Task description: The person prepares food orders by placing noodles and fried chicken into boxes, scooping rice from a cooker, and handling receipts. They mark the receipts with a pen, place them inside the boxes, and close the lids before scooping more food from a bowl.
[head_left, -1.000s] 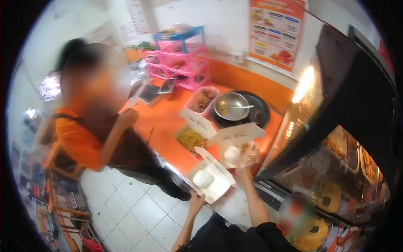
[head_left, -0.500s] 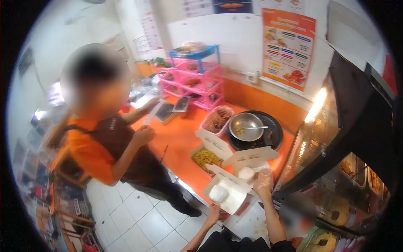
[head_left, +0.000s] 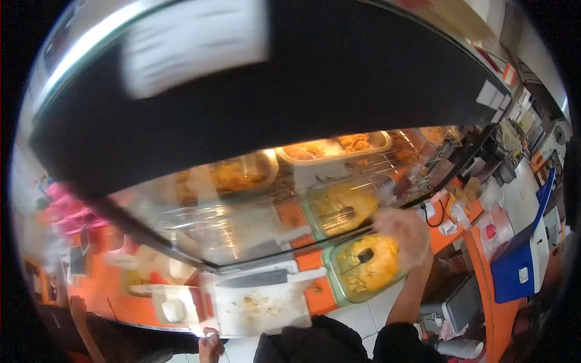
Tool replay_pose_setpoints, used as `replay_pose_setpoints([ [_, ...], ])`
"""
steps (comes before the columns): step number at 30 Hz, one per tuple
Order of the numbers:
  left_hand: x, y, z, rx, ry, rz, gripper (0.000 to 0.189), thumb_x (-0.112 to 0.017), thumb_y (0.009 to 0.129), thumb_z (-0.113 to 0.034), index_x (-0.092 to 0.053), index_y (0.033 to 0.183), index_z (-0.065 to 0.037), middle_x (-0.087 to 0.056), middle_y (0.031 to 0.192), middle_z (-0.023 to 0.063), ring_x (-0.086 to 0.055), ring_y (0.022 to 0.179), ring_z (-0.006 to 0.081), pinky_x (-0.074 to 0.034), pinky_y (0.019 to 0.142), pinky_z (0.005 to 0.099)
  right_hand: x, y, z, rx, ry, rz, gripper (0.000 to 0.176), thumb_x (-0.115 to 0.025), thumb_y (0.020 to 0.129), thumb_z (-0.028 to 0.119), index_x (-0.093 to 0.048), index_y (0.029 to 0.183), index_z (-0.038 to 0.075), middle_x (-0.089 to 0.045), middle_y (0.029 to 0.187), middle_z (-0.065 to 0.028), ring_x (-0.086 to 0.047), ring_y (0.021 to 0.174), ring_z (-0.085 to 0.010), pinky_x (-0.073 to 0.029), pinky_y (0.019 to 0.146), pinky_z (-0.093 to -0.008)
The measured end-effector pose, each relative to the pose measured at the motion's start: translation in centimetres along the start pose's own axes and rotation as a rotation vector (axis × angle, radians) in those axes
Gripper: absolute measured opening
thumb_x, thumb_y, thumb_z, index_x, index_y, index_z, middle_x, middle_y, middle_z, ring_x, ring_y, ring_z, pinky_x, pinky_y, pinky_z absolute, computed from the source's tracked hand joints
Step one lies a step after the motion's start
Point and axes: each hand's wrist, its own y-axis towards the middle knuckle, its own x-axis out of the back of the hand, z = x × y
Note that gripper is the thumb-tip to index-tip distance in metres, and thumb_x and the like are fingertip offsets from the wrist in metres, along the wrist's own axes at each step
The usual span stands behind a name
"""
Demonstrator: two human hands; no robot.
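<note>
My right hand (head_left: 402, 236), in a clear plastic glove, is raised at the front of the food warmer, beside a green-rimmed container of yellow food (head_left: 369, 266) with a dark handle in it. Motion smears its fingers. Low at the counter's front edge is my left hand (head_left: 210, 346), fingers curled; whatever they hold, if anything, is hidden. Near it are a white cutting board (head_left: 260, 308) with food scraps and a knife with a wide grey blade (head_left: 260, 279). Left of the board, an open paper box holds a white rice mound (head_left: 174, 310).
The glass-fronted warmer (head_left: 242, 230) holds trays of fried food (head_left: 327, 149). A second yellow-food container (head_left: 345, 209) shows behind the glass. At right stand a blue-and-white cooler box (head_left: 514, 272) and a black cable (head_left: 434, 215). A co-worker's arm (head_left: 82, 320) is at far left.
The view has swung right, from the boxes to the warmer. My right hand has left the rice box and moved right to the yellow-food container. My left hand stays low at the counter edge.
</note>
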Motion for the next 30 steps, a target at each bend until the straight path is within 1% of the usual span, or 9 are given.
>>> replay_pose_setpoints([
  [1, -0.9, -0.2, 1.8, -0.339, -0.113, 0.315, 0.062, -0.066, 0.085, -0.031, -0.038, 0.131, 0.001, -0.051, 0.073, 0.0039, -0.053, 0.056, 0.0112, -0.047, 0.051, 0.0214, 1.7, -0.4, -2.9, 0.006, -0.280, -0.193, 0.019, -0.056, 0.084, 0.016, -0.063, 0.100, 0.009, -0.066, 0.093, -0.0099, -0.063, 0.085, -0.0284, -0.048, 0.075, -0.0377],
  [3, -7.9, -1.9, -7.7, -0.213, -0.179, 0.809, 0.085, -0.078, 0.073, -0.008, -0.028, 0.142, -0.005, -0.059, 0.098, 0.0125, -0.062, 0.073, 0.0172, -0.052, 0.057, 0.0256, 4.4, -0.2, -9.0, -0.116, -0.762, -0.512, 0.015, -0.060, 0.078, 0.014, -0.063, 0.090, 0.006, -0.064, 0.082, -0.0131, -0.062, 0.074, -0.0313, -0.049, 0.065, -0.0381],
  [4, -10.0, -1.7, -9.4, -0.103, 0.036, 0.893, 0.073, -0.077, 0.071, -0.004, -0.042, 0.135, -0.005, -0.057, 0.114, 0.0161, -0.064, 0.086, 0.0230, -0.055, 0.066, 0.0289, 5.2, 0.9, -11.3, -0.091, -0.811, -0.627, 0.014, -0.060, 0.077, 0.012, -0.064, 0.090, 0.007, -0.064, 0.081, -0.0117, -0.062, 0.073, -0.0313, -0.049, 0.065, -0.0391],
  [5, -13.5, -1.2, -12.1, -0.365, 0.103, 1.009, 0.057, -0.076, 0.070, 0.000, -0.054, 0.123, -0.003, -0.053, 0.122, 0.0154, -0.062, 0.095, 0.0242, -0.056, 0.071, 0.0315, 6.0, 2.1, -13.4, -0.065, -0.856, -0.745, 0.014, -0.061, 0.076, 0.010, -0.064, 0.089, 0.008, -0.064, 0.080, -0.0103, -0.062, 0.073, -0.0313, -0.049, 0.064, -0.0401],
  [7, -19.4, -1.7, -14.1, -0.450, 0.123, 0.959, 0.025, -0.066, 0.081, -0.006, -0.058, 0.104, -0.002, -0.058, 0.105, 0.0127, -0.060, 0.091, 0.0205, -0.053, 0.071, 0.0316, 7.9, 4.8, -16.9, 0.066, -0.855, -0.656, 0.018, -0.061, 0.078, 0.015, -0.063, 0.095, 0.010, -0.064, 0.087, -0.0102, -0.061, 0.080, -0.0300, -0.048, 0.069, -0.0418],
  [10, -25.1, -1.0, -12.7, -0.515, 0.189, 0.919, 0.007, -0.060, 0.083, -0.004, -0.055, 0.087, -0.003, -0.061, 0.086, 0.0092, -0.059, 0.085, 0.0198, -0.048, 0.077, 0.0326, 9.1, 9.6, -21.4, -0.673, -0.855, -0.193, 0.026, -0.061, 0.078, 0.022, -0.062, 0.102, 0.011, -0.062, 0.100, -0.0117, -0.059, 0.090, -0.0291, -0.047, 0.076, -0.0431],
  [12, -27.0, -1.6, -11.6, -0.261, 0.228, 0.814, 0.014, -0.062, 0.079, 0.003, -0.056, 0.090, 0.000, -0.063, 0.099, 0.0145, -0.057, 0.104, 0.0248, -0.044, 0.091, 0.0363, 9.7, 11.9, -24.3, -0.675, -0.859, -0.109, 0.027, -0.062, 0.078, 0.022, -0.062, 0.102, 0.011, -0.062, 0.100, -0.0114, -0.060, 0.089, -0.0287, -0.047, 0.076, -0.0427],
  [15, -31.0, -1.5, -11.4, -0.374, 0.186, 0.508, 0.011, -0.061, 0.080, 0.002, -0.055, 0.089, -0.001, -0.061, 0.104, 0.0139, -0.056, 0.107, 0.0241, -0.045, 0.088, 0.0335, 10.5, 14.7, -26.9, -0.656, -0.837, -0.051, 0.029, -0.063, 0.078, 0.023, -0.061, 0.103, 0.010, -0.062, 0.100, -0.0109, -0.060, 0.088, -0.0280, -0.048, 0.075, -0.0420],
  [30, -29.3, 1.1, -5.7, -0.049, 0.131, 0.334, 0.017, -0.055, 0.092, -0.011, -0.057, 0.107, -0.002, -0.059, 0.113, 0.0080, -0.055, 0.105, 0.0136, -0.045, 0.092, 0.0308, 13.5, 14.6, -29.1, -0.280, -0.527, -0.286, 0.039, -0.070, 0.076, 0.026, -0.059, 0.109, 0.008, -0.063, 0.098, -0.0086, -0.062, 0.080, -0.0247, -0.051, 0.071, -0.0389],
])
